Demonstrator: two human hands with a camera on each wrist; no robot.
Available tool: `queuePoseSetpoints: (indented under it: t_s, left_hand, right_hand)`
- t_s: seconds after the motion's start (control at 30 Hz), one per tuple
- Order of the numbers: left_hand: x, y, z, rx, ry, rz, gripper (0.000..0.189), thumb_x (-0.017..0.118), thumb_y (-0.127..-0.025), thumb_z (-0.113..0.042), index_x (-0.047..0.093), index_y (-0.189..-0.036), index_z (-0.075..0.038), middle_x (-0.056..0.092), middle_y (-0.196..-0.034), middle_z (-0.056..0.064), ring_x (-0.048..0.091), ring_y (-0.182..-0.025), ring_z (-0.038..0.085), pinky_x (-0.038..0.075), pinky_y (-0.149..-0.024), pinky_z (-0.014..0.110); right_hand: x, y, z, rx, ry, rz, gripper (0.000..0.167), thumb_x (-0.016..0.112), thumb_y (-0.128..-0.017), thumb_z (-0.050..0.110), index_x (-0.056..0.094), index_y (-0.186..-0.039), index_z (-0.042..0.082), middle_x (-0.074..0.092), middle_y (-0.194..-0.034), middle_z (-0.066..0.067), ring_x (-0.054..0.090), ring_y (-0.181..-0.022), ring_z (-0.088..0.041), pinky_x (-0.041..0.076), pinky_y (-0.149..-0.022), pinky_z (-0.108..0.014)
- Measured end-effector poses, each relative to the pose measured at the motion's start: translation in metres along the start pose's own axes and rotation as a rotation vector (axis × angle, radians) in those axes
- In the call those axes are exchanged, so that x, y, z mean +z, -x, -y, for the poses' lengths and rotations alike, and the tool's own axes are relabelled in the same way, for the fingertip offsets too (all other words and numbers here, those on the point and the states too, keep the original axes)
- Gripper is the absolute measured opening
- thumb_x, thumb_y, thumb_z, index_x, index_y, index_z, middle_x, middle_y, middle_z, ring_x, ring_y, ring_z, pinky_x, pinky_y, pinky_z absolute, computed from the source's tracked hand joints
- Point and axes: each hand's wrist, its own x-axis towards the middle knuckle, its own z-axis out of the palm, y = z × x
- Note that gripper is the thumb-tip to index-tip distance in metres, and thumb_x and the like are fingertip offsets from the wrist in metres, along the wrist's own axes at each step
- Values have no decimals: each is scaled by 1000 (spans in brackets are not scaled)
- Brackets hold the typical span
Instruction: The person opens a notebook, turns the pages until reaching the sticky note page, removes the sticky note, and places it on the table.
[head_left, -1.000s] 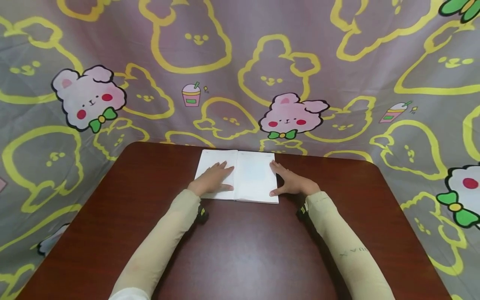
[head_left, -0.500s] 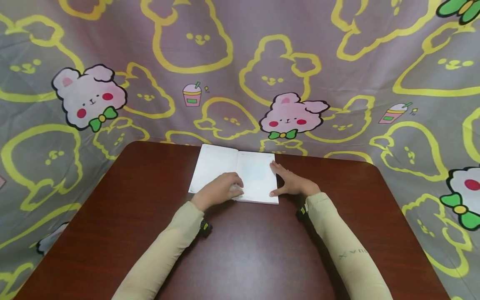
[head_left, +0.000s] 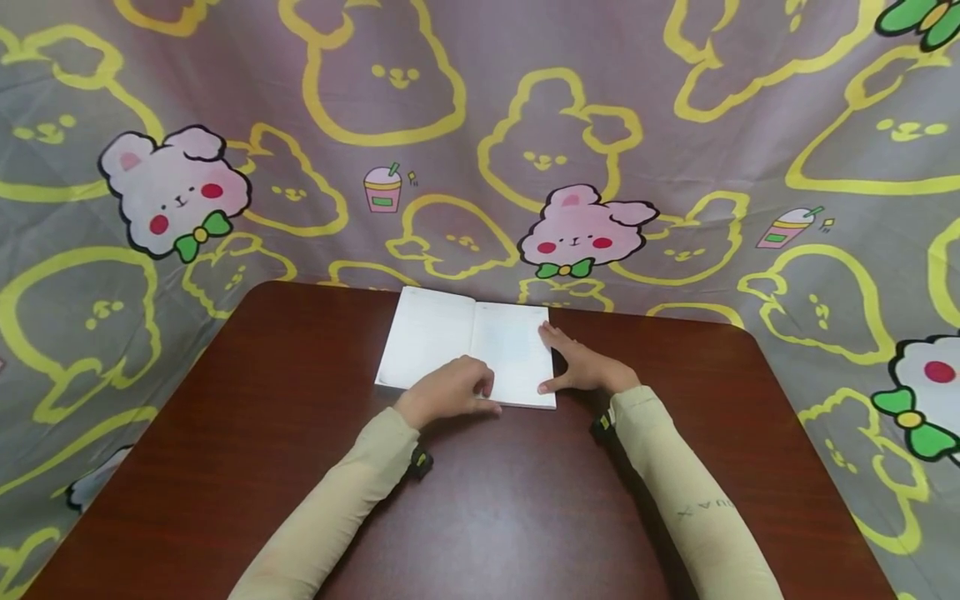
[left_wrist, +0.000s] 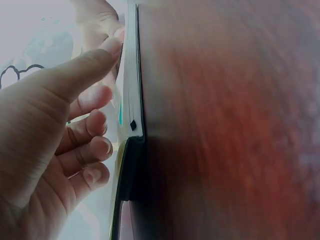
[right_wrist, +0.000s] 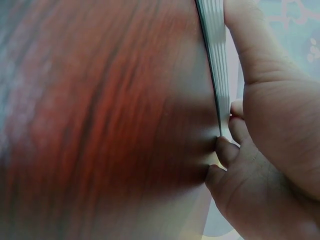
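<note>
An open notebook (head_left: 435, 329) with white pages lies near the table's far edge; its dark cover shows in the left wrist view. The left half is raised slightly off the table, while the right page (head_left: 513, 342) lies flat. My left hand (head_left: 450, 390) is over the lower end of the fold, fingers loosely curled above the pages. Its thumb (left_wrist: 85, 70) stretches along the right half's lower page edge. My right hand (head_left: 585, 362) rests spread at the right edge, thumb at the lower corner and fingers further up. In the right wrist view, fingertips (right_wrist: 227, 150) meet the notebook's side.
The brown wooden table (head_left: 487, 508) has rounded far corners. Behind and beside it hangs a grey cloth (head_left: 442, 167) with cartoon animals. Both forearms wear pale sleeves (head_left: 330, 508), with a small black device (head_left: 420, 461) under the left wrist.
My left hand has slid off the left page, right and toward me, to the fold's lower end. The notebook's left half has tilted up. My right hand has stayed put.
</note>
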Motion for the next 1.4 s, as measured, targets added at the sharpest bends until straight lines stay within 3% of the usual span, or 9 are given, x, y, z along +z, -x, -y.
queuePoseSetpoints:
  t_s: [0.37,0.63,0.83,1.1,1.4]
  left_hand:
    - [-5,-5,-2,-83,-28,40,27,79,-90,-29,63,-72,-18,55,-63,-9,50,-61,5,45,-62,24]
    - [-6,-6,-5,-32,-115,26,24,75,-92,-20,66,-71,-15,49,-61,-10,44,-60,5,42,-59,24]
    - [-4,-7,-12,45,-253,-38,26,71,-80,-7,56,-61,-15,46,-61,-6,39,-58,10,42,-54,27]
    - [0,-5,-16,43,-330,-77,24,68,-75,-2,55,-60,-15,51,-61,-3,41,-55,13,45,-54,30]
    - [-5,6,-10,52,-356,-139,23,67,-77,-2,54,-62,-15,47,-63,-3,42,-56,13,44,-54,29]
  right_hand:
    - [-2,-2,-1,16,-4,6,121,85,-81,42,5,-163,3,-1,-171,-17,0,-158,-36,11,-124,-59]
    - [-3,-2,-1,-2,7,7,120,85,-81,43,6,-163,2,0,-171,-18,0,-158,-36,12,-125,-57]
    - [-3,-3,-2,-16,8,-4,120,85,-81,43,7,-163,1,2,-171,-18,1,-158,-36,13,-125,-57]
    - [-4,1,-4,-41,-24,-28,115,85,-83,39,11,-162,-1,5,-170,-19,5,-157,-36,16,-124,-55]
    - [-8,10,-12,-27,-11,-75,118,89,-78,40,15,-162,1,10,-170,-20,14,-156,-39,22,-122,-58]
